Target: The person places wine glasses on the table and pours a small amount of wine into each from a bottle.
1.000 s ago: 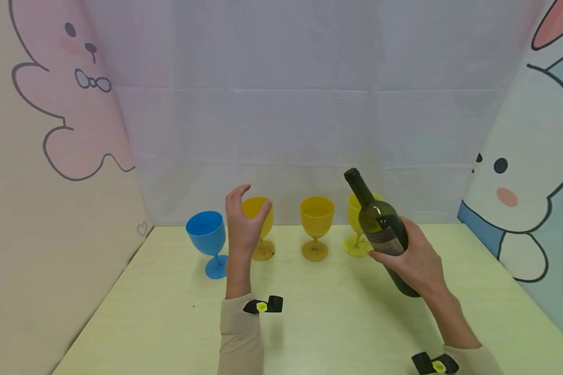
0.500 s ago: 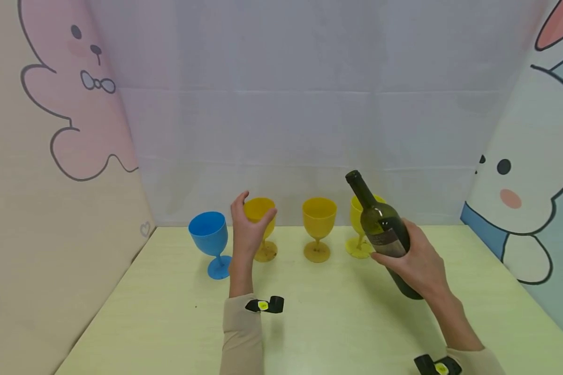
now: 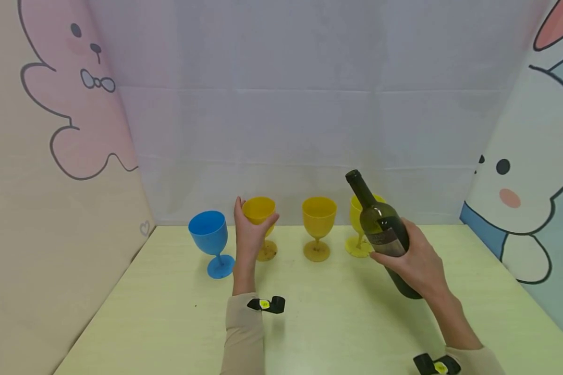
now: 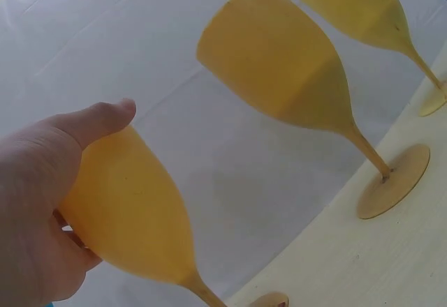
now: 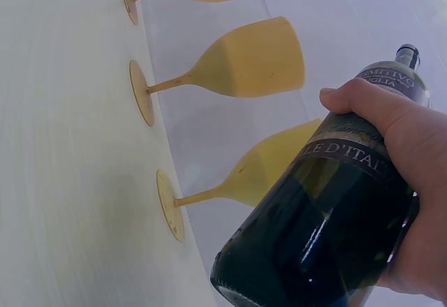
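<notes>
My left hand (image 3: 251, 232) is around the bowl of the leftmost yellow goblet (image 3: 259, 209), which stands upright on the table. In the left wrist view the thumb lies along the near side of this goblet's bowl (image 4: 133, 202), and fingertips show at its other side. My right hand (image 3: 417, 258) grips a dark green wine bottle (image 3: 382, 224) around its labelled body. The bottle is held above the table, tilted with its neck up and to the left. Behind it a third yellow goblet (image 3: 356, 247) is partly hidden.
A blue goblet (image 3: 208, 234) stands just left of my left hand. The middle yellow goblet (image 3: 319, 216) stands between the two hands. A white cloth backdrop (image 3: 281, 125) rises behind the pale table (image 3: 309, 328), with cartoon-printed panels at both sides.
My left hand has moved right and slightly down, from beside the leftmost yellow goblet to around its bowl. The right hand and the bottle have stayed nearly still.
</notes>
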`<state>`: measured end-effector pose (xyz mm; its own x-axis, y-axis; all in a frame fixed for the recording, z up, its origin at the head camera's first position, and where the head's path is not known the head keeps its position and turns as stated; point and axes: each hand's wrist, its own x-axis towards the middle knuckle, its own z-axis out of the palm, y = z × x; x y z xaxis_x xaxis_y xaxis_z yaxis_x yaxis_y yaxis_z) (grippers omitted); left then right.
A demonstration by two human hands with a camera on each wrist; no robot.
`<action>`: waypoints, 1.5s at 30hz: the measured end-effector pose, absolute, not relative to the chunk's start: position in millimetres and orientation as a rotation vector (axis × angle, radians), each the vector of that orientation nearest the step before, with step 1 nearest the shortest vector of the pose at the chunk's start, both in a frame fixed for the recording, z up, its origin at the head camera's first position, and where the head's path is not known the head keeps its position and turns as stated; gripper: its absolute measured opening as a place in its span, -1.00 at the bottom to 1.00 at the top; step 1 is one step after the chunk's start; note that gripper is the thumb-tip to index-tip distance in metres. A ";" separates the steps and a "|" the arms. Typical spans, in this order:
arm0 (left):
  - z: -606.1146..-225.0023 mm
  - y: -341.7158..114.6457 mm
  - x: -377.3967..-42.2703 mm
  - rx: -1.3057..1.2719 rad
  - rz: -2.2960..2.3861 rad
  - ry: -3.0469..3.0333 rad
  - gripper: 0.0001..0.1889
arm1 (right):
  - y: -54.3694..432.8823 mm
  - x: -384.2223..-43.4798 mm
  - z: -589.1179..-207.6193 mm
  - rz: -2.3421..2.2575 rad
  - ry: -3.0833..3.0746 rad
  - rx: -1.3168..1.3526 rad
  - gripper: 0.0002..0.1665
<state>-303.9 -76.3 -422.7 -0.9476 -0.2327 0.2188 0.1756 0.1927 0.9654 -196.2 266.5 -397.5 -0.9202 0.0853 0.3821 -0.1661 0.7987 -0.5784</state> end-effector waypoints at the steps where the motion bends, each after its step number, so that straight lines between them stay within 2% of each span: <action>1: -423.7 -76.6 -304.2 0.068 -1.813 -2.163 0.14 | 266.2 -196.4 -397.8 0.887 -2.594 0.062 0.13; 10: -431.2 -77.1 -306.5 0.109 -1.838 -2.107 -0.01 | 265.1 -199.0 -398.9 0.885 -2.599 0.071 0.13; 45: -440.0 -76.4 -307.9 0.046 -1.813 -2.125 -0.06 | 264.7 -197.4 -398.5 0.911 -2.613 0.083 0.15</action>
<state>-307.9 -76.4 -440.0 -0.9396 -0.2456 0.2386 0.1970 0.1822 0.9633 -197.4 264.7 -398.5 -0.9294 0.0657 0.3632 -0.1744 0.7889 -0.5892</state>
